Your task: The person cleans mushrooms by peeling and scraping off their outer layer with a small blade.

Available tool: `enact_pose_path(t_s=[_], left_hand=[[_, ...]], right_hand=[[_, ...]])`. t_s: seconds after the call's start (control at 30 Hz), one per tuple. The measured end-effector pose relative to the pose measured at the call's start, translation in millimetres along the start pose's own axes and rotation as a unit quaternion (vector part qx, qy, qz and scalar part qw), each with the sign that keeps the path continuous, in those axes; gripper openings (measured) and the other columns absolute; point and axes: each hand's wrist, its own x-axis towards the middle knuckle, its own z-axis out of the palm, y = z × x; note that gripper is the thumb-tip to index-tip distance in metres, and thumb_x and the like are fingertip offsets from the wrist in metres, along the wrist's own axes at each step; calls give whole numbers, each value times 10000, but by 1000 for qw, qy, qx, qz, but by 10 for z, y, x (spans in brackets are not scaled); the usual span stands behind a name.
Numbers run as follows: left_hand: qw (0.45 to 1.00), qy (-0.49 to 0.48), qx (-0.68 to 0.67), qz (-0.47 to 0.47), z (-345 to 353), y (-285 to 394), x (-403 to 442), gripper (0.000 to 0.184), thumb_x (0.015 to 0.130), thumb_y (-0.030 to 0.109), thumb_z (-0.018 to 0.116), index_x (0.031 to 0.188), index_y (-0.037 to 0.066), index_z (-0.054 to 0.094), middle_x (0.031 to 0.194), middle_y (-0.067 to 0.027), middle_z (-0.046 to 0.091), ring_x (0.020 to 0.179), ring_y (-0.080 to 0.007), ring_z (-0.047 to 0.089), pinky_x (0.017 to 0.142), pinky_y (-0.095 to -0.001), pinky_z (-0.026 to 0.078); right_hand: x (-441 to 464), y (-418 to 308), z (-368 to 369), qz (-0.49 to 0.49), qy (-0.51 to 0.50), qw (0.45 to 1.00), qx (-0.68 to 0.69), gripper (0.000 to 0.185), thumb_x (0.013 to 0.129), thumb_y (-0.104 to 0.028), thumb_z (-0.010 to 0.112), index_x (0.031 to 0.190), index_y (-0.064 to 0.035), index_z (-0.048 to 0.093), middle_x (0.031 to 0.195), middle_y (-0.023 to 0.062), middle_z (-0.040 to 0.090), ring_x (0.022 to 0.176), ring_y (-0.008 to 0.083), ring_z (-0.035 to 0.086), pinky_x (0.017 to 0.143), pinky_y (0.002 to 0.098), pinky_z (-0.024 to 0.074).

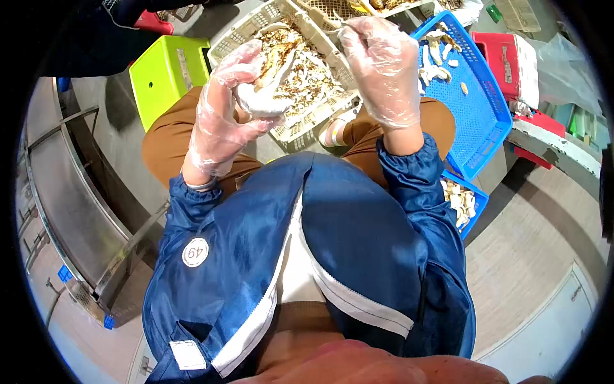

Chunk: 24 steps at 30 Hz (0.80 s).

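My left hand [224, 115], in a clear plastic glove, holds a large whitish mushroom [272, 83] with brownish parts, its fingers wrapped round the lower and left side. My right hand [382, 70], gloved the same way, is closed to the right of it, knuckles up; a thin blade-like piece seems to stick out to its left, and what the fingers hold is hidden. Below both hands stands a cream plastic crate [348, 102] with many mushroom scraps [313, 73]. At the right a blue basket [473, 128] holds several whitish mushroom pieces [437, 72].
A lime-green stool [163, 80] stands at the upper left, a metal frame [83, 192] at the left. A smaller blue basket [476, 208] of pieces lies beside my right sleeve. Red stools [495, 54] and a white beam [556, 150] are at the right. Another person's dark clothing [86, 38] shows upper left.
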Motion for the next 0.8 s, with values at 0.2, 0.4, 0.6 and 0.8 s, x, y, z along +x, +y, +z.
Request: enact_pose_path(t_s=[0.2,0.4,0.6,0.8], left_hand=[[999,-2,11,-37,62,35,-28,970,696,56,991,1512,102,469,1495,-148,549,1218,-250,612,1101,-440,511],[990,-35,131,49,12,111,83,870,689,59,980,1420,101,511,1580,-227,516,1417,-370,551,1141,-470,482],[987,-26,157,7,64,104,-23,709,742,88,950,1349,77,583,1342,-156,615,1217,-345,635,1022,-436,529],[996,31,-54,-70,150,-26,-261,872,705,51,984,1452,101,538,1403,-126,575,1280,-249,608,1049,-386,520]], right_hand=[[-58,-273,37,-23,-188,965,180,135,915,-149,773,971,-26,779,1020,153,734,856,313,740,781,404,584],[-59,-363,42,-59,-209,964,155,153,917,-135,774,1029,-32,786,1084,135,732,864,323,749,770,374,591],[-210,-377,177,63,-204,962,174,97,943,-90,749,972,2,750,872,185,725,802,363,727,718,411,571],[-263,184,382,202,-107,945,233,162,947,-140,801,1039,-8,799,1013,103,796,840,163,730,779,338,583]])
